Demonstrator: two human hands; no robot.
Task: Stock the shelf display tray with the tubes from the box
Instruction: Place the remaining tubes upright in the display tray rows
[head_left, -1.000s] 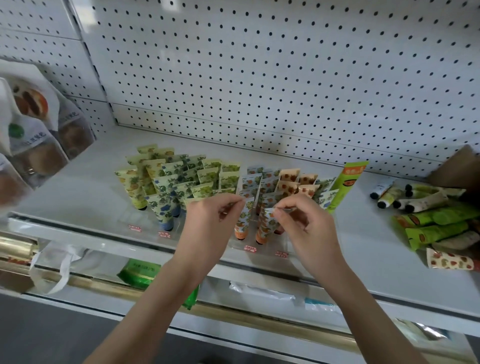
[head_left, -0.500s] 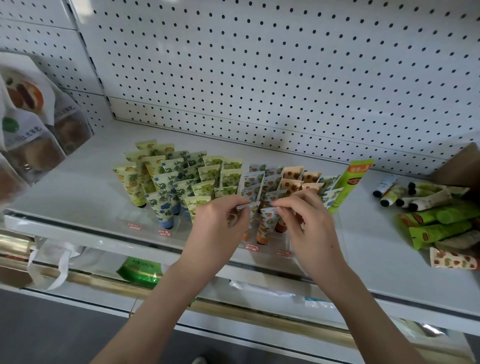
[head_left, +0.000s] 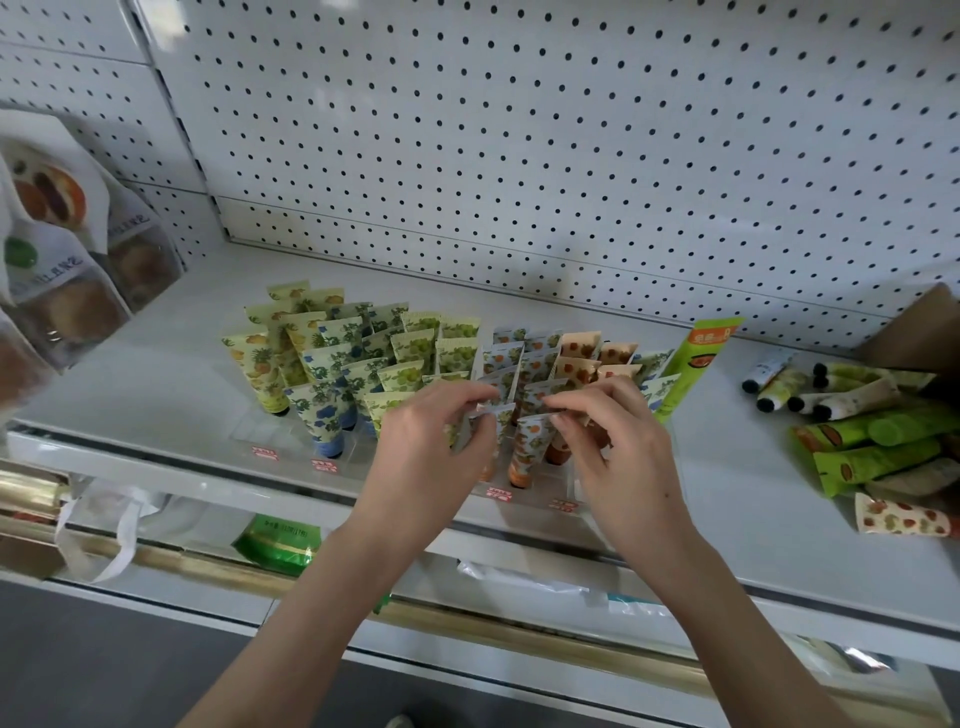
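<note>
Both hands are busy at the front-middle of the clear display tray (head_left: 260, 434), which sits along the front edge of the shelf (head_left: 156, 374). Left hand (head_left: 431, 452) has thumb and forefinger pinched on the crimped top of a pale blue-patterned tube (head_left: 491, 423). Right hand (head_left: 618, 457) is doing the same to the orange-fruit tube (head_left: 527, 441) just beside it, other fingers loosely curled. Honestly the risk here is the domino thing: the stocked tubes (head_left: 332, 358) all stand cap-down and packed close, so a knuckle bumping the row behind could tip a bunch. A pinch on just the crimp also lets a tube swivel, so I'd guess the cap could miss its slot and the tube flops forward. With the tray this near the front edge, it could drop right off the shelf. That tall green tube (head_left: 696, 364) leaning at the tray's right end looks touchy too. Plenty left to stock by the look of it: a pile of loose tubes (head_left: 878, 457) lies toward the right end of the shelf by the cardboard box (head_left: 919, 332), well apart from the tray.
</note>
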